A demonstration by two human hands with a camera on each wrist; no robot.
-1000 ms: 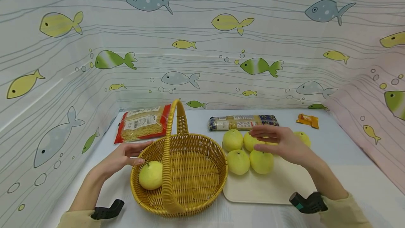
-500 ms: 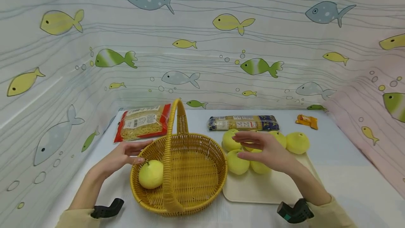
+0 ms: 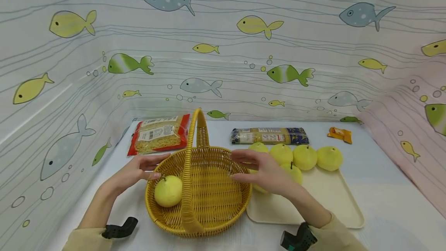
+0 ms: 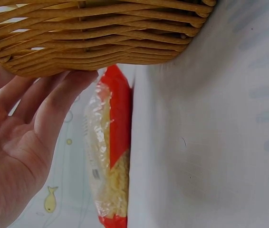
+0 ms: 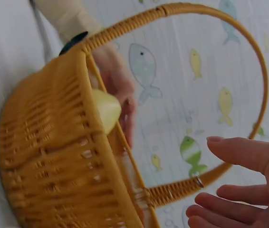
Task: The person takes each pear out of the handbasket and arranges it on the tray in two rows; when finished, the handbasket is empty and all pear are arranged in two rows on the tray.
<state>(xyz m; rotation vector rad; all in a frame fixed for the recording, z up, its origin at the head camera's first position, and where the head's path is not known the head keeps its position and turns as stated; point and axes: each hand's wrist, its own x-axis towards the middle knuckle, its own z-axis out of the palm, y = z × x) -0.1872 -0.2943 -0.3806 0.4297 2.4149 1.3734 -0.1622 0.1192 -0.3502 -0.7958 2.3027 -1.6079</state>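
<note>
A golden wicker basket (image 3: 212,189) with a tall arched handle stands in front of me in the head view. One round, pale yellow fruit (image 3: 168,191) with a short stem lies inside at its left. My left hand (image 3: 134,173) touches the basket's left side, fingers fairly straight along the outer wall (image 4: 101,38) and thumb at the rim. Over the right rim my right hand (image 3: 265,171) hovers, fingers apart and holding nothing. Behind it, several more yellow fruits (image 3: 330,158) sit on a cream tray (image 3: 334,196); the hand partly hides some.
A red-ended bag of pasta (image 3: 158,134) lies behind the basket to the left. Further right are a long pack of noodles (image 3: 270,135) and a small orange packet (image 3: 339,134). Fish-patterned curtain walls (image 3: 223,61) enclose the white table (image 3: 390,189) on three sides.
My right hand has moved left from above the fruits on the tray to the basket's right rim. The left hand stays at the basket, and the fruit inside has not moved.
</note>
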